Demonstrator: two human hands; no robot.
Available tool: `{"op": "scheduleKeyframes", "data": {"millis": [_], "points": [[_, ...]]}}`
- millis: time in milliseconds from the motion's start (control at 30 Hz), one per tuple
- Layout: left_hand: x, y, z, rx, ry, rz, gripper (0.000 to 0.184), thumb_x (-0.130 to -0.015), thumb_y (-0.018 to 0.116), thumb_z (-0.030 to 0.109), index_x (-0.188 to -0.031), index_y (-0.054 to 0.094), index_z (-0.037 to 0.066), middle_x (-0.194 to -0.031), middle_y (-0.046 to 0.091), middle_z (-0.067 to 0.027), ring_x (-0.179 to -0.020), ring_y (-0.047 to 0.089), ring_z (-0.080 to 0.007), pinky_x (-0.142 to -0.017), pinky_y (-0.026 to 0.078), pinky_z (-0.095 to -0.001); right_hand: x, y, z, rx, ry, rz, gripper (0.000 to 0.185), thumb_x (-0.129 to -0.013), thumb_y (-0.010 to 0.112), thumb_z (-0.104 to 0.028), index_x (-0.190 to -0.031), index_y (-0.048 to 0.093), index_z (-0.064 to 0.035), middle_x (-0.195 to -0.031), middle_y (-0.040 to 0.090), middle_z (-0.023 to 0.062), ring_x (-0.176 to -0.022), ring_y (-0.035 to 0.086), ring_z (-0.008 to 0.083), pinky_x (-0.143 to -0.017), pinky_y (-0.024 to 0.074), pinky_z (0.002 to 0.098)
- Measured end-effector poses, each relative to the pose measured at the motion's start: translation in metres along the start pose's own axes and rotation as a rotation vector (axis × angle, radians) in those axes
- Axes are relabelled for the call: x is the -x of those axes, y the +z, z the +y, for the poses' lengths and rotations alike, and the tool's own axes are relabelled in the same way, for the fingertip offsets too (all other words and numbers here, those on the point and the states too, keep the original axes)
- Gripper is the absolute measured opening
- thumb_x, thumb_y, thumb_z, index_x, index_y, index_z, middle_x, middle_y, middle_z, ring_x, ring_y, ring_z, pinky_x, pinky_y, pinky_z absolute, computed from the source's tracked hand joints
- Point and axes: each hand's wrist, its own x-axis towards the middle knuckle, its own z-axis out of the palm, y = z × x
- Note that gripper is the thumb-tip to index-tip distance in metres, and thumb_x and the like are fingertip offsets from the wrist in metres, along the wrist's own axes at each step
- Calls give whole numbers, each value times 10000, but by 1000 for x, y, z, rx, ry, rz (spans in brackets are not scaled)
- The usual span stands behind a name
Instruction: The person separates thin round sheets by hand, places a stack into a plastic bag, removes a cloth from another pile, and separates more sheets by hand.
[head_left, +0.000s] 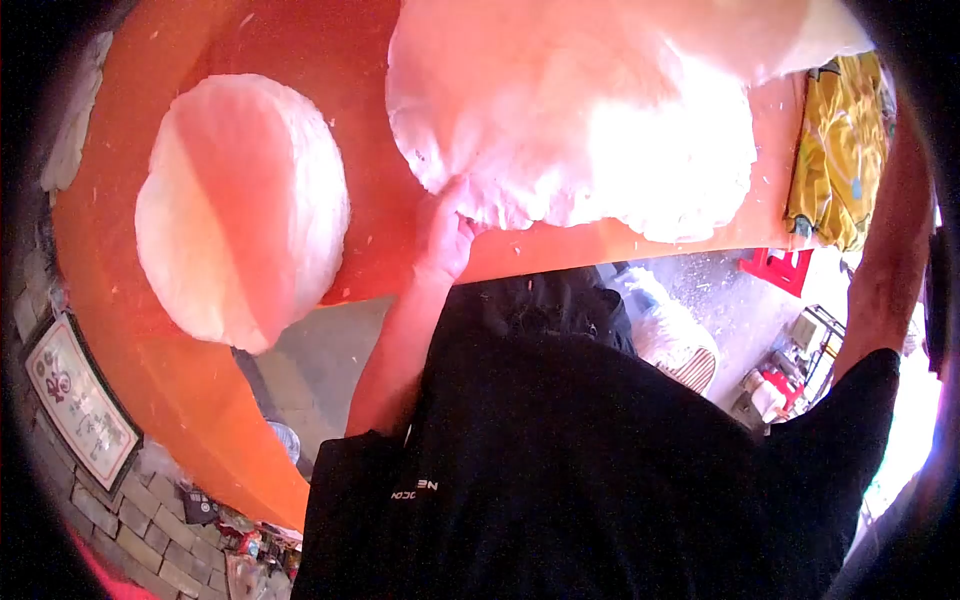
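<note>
My left hand (447,238) is at the near edge of a large white fluffy sheet (570,110), which looks like cotton wadding. The fingers are closed on its ragged rim, partly hidden by it. Sunlight washes out the sheet's right half. To the left lies a smaller, rounded white pad (240,210) of similar material, apart from the sheet and crossed by a shadow. Both rest on an orange tabletop (365,200). My right forearm reaches up along the right side, but the hand is lost beyond the dark edge of the view.
A folded yellow patterned cloth (840,150) lies at the table's right end. Below are a red stool (780,270) and a white bundle (665,325) near my body. A framed panel (82,402) leans by a brick surface at left.
</note>
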Motion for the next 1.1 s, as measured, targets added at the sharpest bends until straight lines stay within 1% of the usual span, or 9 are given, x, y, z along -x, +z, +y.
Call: {"op": "scheduleKeyframes", "data": {"millis": [200, 333, 400, 467, 767, 900, 967, 1033, 1100], "points": [[10, 15, 4, 29, 30, 21, 379, -893, 573, 264, -1203, 514, 54, -1105, 625, -60, -1022, 605, -194, -827, 523, -365, 58, -9, -91, -135, 77, 131, 272, -801, 597, -240, -969, 592, -27, -918, 626, 177, -818, 625, 309, -715, 487, 417], [23, 28, 3, -12, 67, 60, 398, -893, 571, 290, -1213, 507, 63, -1113, 622, -55, -1025, 600, -191, -845, 504, -348, 132, 18, -245, -365, -198, -49, 132, -752, 572, -136, -854, 605, -60, -788, 627, 126, -720, 631, 292, -630, 499, 407], [33, 48, 9, -12, 147, 132, 296, -923, 521, 307, -1100, 567, 74, -969, 639, -33, -828, 617, -138, -679, 490, -283, 165, 57, -306, -538, -326, -164, 87, -728, 559, -84, -796, 611, -76, -722, 627, 100, -670, 635, 284, -587, 505, 402], [35, 45, 5, 35, 91, 55, 326, -933, 498, 364, -1089, 558, 84, -1006, 619, -30, -882, 588, -126, -771, 471, -319, 204, 95, -354, -712, -371, -296, 72, -732, 551, -81, -767, 613, -78, -697, 618, 100, -652, 629, 296, -587, 512, 416], [37, 34, 2, 65, 104, -116, 346, -961, 424, 367, -1084, 543, 65, -1050, 617, -85, -971, 595, -200, -881, 464, -385, 216, 51, -382, -991, -258, -279, 242, -802, 593, -245, -896, 611, -23, -865, 623, 163, -827, 620, 333, -645, 524, 422], [42, 38, 8, 91, 163, -89, 422, -962, 406, 405, -1188, 498, 61, -1113, 593, -91, -1024, 574, -219, -909, 450, -394, 235, 48, -381, -1041, -221, 80, 435, -821, 598, -365, -1074, 536, -17, -1001, 590, 201, -888, 593, 365, -681, 508, 447], [39, 43, 13, 54, 176, -133, 490, -960, 390, 445, -1269, 451, 69, -1177, 568, -94, -1066, 555, -234, -919, 452, -430, 226, 67, -382, -953, -217, 187, 376, -819, 598, -336, -1028, 565, -25, -908, 616, 181, -787, 607, 351, -640, 507, 429], [31, 48, 16, 31, 169, -185, 475, -960, 400, 428, -1246, 460, 53, -1129, 575, -108, -1045, 557, -256, -936, 439, -420, 217, 82, -373, -882, -248, -293, 233, -809, 591, -251, -909, 613, -42, -741, 618, 144, -630, 589, 318, -570, 493, 406], [22, 43, 17, -151, 194, -114, 466, -965, 402, 401, -1240, 460, 29, -1091, 579, -129, -1015, 568, -246, -920, 451, -398, 180, 114, -341, -503, -191, -219, 120, -794, 574, -158, -783, 633, -54, -617, 593, 114, -533, 562, 285, -527, 484, 397]]}}
